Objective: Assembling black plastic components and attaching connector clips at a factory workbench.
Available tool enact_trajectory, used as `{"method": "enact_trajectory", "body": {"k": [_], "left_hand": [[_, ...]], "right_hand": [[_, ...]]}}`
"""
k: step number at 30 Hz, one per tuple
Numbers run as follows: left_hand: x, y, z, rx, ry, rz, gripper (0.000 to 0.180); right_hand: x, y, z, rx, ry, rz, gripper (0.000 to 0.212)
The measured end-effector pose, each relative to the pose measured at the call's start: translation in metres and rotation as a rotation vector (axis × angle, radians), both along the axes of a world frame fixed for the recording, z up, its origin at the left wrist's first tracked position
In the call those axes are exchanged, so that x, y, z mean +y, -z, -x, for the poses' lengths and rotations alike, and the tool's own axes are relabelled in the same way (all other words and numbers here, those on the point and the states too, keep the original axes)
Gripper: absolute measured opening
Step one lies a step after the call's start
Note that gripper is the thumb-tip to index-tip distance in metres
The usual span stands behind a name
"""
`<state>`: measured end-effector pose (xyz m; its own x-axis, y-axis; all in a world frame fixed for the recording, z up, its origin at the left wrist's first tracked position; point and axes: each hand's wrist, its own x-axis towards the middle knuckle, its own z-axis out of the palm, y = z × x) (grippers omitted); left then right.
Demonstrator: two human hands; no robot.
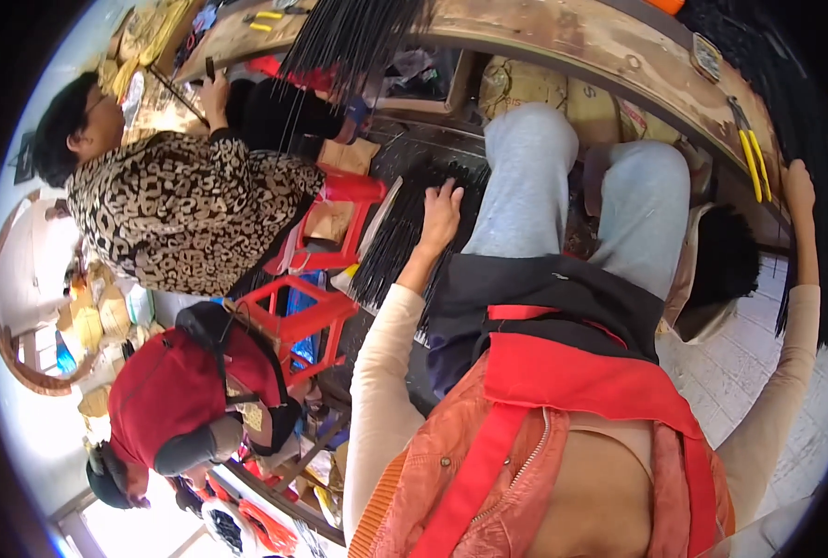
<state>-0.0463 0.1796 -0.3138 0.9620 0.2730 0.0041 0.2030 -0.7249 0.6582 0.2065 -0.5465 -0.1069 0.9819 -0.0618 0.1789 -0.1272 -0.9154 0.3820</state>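
Beside the left hand (pixel 440 216), red stools (pixel 326 244), black strands (pixel 397 244).

Tan cardboard boxes (pixel 526 84) are stacked under the long wooden bench (pixel 581 42), beyond the knees. A small brown paper package (pixel 328 221) is seen on a red stool (pixel 344 219).

Red plastic stool (pixel 304 321) beside a seated person in a leopard-print top (pixel 186 209); yellow-handled pliers (pixel 752 160) lying on the worn wooden desk (pixel 581 42).
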Motion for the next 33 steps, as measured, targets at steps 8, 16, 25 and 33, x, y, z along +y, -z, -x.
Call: {"method": "enact_trajectory", "body": {"k": [8,16,25,33], "left_hand": [[0.103,-0.022,0.023,0.09,-0.132,0.024,0.03],[0.056,-0.013,-0.006,-0.005,0.18,0.114,0.027],[0.038,-0.005,-0.016,0.236,0.186,0.423,0.029],[0.031,-0.005,-0.018,0.354,0.245,0.466,0.032]], "right_hand": [[0.036,0.013,-0.004,0.086,0.009,0.091,0.029],[0.133,-0.075,0.062,-0.031,0.204,-0.033,0.05],[0.092,-0.067,0.045,-0.216,0.142,-0.332,0.024],[0.096,-0.091,0.035,-0.256,0.181,-0.757,0.025]]}}
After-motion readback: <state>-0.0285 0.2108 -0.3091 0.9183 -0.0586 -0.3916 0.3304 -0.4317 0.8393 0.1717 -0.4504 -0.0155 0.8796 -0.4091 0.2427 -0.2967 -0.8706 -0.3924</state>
